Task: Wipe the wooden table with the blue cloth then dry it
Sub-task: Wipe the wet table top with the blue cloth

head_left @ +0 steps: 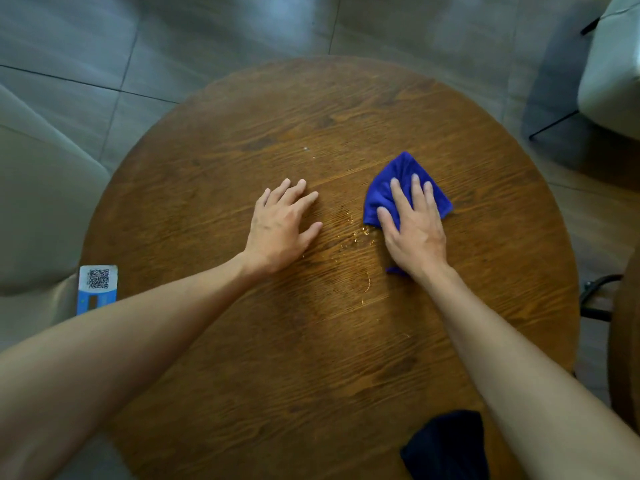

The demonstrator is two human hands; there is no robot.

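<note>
A round wooden table (311, 116) fills the view. My right hand (414, 230) lies flat on a crumpled blue cloth (398, 174), pressing it against the tabletop right of centre. A small corner of the cloth pokes out below my wrist. Wet streaks and droplets (360, 237) glisten on the wood between my hands. My left hand (282, 230) rests palm down on the bare wood left of the wet patch, fingers spread, holding nothing.
A dark cloth (450, 445) lies at the table's near edge, under my right forearm. A blue-and-white card with a QR code (97, 289) sits at the table's left edge. Pale upholstered seats stand at left (41, 209) and top right (613, 71). Grey floor tiles surround the table.
</note>
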